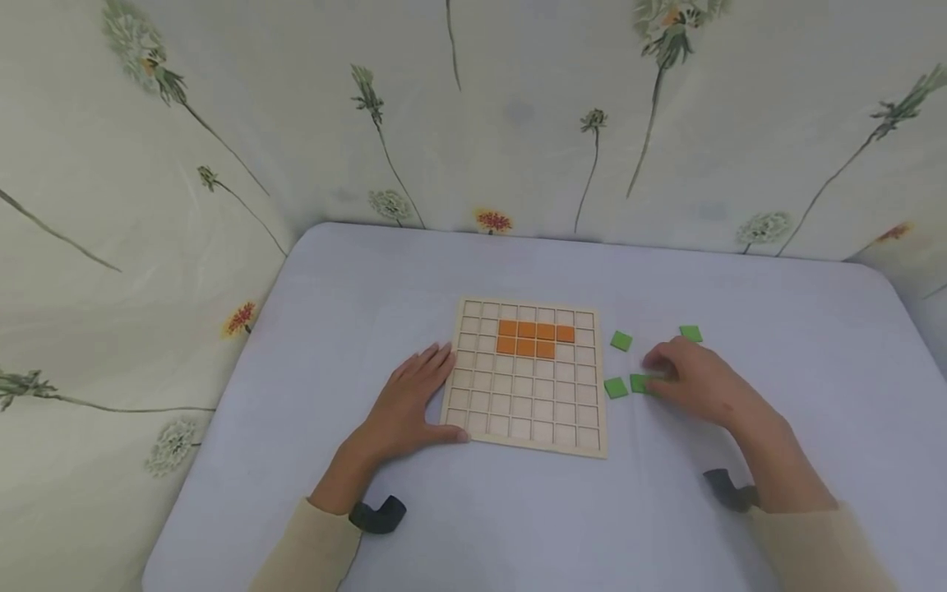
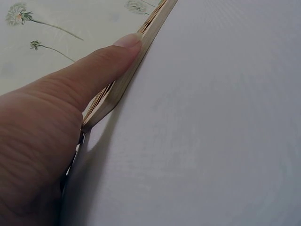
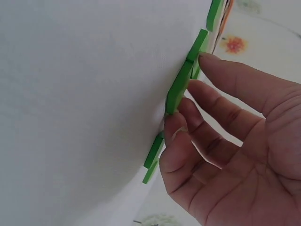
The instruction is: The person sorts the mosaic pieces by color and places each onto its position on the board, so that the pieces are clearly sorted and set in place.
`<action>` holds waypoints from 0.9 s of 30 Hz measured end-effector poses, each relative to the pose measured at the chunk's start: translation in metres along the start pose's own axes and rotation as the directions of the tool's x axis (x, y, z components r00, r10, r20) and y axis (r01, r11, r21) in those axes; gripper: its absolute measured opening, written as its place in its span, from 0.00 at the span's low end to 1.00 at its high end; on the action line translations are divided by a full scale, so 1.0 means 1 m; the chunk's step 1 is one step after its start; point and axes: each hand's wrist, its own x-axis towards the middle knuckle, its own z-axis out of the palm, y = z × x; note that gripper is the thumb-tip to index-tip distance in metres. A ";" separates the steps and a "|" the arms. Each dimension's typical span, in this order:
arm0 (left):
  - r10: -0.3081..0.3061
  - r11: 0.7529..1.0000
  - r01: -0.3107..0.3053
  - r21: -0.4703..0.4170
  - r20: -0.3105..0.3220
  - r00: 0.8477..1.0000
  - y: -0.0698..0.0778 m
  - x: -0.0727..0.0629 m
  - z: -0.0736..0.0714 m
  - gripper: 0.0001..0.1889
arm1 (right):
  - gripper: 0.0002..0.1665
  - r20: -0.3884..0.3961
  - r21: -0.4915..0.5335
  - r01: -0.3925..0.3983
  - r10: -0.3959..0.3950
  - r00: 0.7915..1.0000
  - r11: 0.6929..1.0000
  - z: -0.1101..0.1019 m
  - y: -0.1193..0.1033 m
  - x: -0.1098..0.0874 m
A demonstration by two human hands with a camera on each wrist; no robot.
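At the right hand, green tile

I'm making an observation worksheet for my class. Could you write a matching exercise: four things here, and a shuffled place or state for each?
1. Left hand
2. Orange tiles
3. Board
4. Right hand

A. Touching a green tile
B. Lying in two rows
C. At the grid's left side
D. Pale and gridded

Pairs: 1-C, 2-B, 3-D, 4-A
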 end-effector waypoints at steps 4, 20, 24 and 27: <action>0.003 1.000 -0.003 0.004 -0.004 1.000 -0.001 0.001 -0.001 0.63 | 0.19 -0.002 0.009 0.013 -0.013 1.000 1.000 0.002 0.000 -0.002; 0.001 1.000 -0.001 0.004 0.007 1.000 -0.002 0.001 0.000 0.63 | 0.14 -0.021 0.012 0.001 0.000 1.000 1.000 0.009 0.001 -0.001; 0.011 1.000 -0.011 -0.015 -0.005 1.000 0.000 0.000 -0.001 0.63 | 0.09 -0.022 0.011 -0.005 0.005 1.000 1.000 0.007 -0.002 -0.001; 0.012 1.000 -0.012 -0.016 0.001 1.000 0.000 -0.001 -0.001 0.63 | 0.07 -0.029 0.015 0.004 -0.003 1.000 1.000 0.002 -0.006 0.000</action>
